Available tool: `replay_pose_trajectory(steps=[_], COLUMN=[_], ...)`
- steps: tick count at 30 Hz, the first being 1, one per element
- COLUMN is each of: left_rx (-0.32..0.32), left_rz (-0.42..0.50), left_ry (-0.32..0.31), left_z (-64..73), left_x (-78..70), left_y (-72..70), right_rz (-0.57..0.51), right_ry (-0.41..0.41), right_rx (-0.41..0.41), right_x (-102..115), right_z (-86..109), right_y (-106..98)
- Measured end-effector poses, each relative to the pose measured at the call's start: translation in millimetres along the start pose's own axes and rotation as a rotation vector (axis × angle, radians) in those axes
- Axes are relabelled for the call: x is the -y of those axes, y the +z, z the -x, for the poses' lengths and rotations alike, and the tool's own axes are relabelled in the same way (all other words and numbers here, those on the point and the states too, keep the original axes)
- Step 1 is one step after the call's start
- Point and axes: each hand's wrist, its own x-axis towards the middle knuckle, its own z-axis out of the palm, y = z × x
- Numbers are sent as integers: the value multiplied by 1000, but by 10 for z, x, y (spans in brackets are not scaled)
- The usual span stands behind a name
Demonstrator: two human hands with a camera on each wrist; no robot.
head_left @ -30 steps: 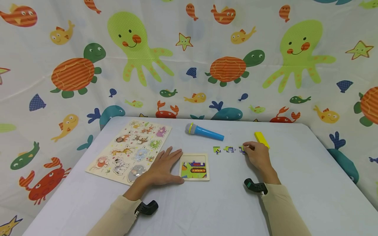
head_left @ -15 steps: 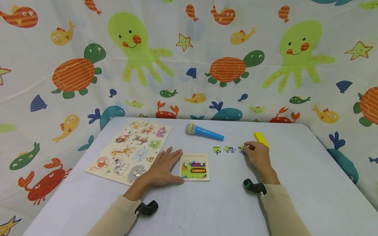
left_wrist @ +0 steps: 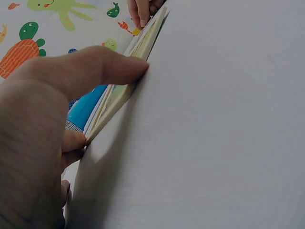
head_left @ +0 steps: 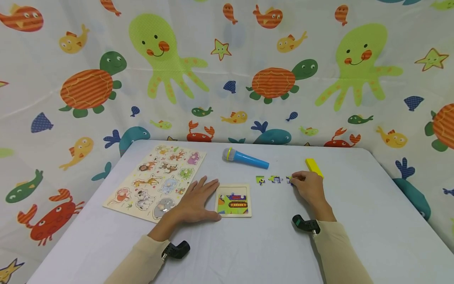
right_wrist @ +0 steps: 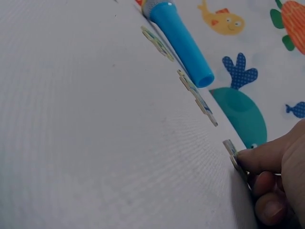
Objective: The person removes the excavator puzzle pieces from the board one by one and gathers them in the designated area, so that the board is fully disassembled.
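My left hand lies with spread fingers at the left side of a small square wooden puzzle tray. Its thumb touches the tray's near edge, and its fingertips reach the far left corner. A partly filled picture of a vehicle on tracks shows inside the tray. My right hand pinches a jigsaw piece at the right end of a short row; the fingers hide part of it. Left of it lie a second jigsaw piece and a third jigsaw piece, spaced apart on the white table.
A blue toy microphone lies behind the row of pieces. Just beyond the right hand sits a yellow block. The large animal puzzle board lies at the left, partly beneath the left forearm's side. A printed curtain hangs behind the table.
The right hand's fingertips have shifted very slightly to the left on the end jigsaw piece, covering more of it. The left hand and the tray stay in place.
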Motion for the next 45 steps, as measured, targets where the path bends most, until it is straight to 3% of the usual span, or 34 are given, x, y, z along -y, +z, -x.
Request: replay_pose_trajectory(steps=[12, 29, 35, 45], left_rx=[0, -2, -2, -3], left_rz=[3, 10, 8, 5], left_ry=[-8, -5, -2, 2], left_z=[19, 13, 14, 8], left_x=[-21, -22, -18, -13], left_y=[-11, -15, -16, -13], right_rz=[-41, -211, -285, -280], right_ry=[0, -42, -110, -261], right_rx=[-60, -58, -18, 72], right_x=[42, 411, 527, 713], right_z=[0, 68, 101, 229], right_y=[-28, -101, -51, 154])
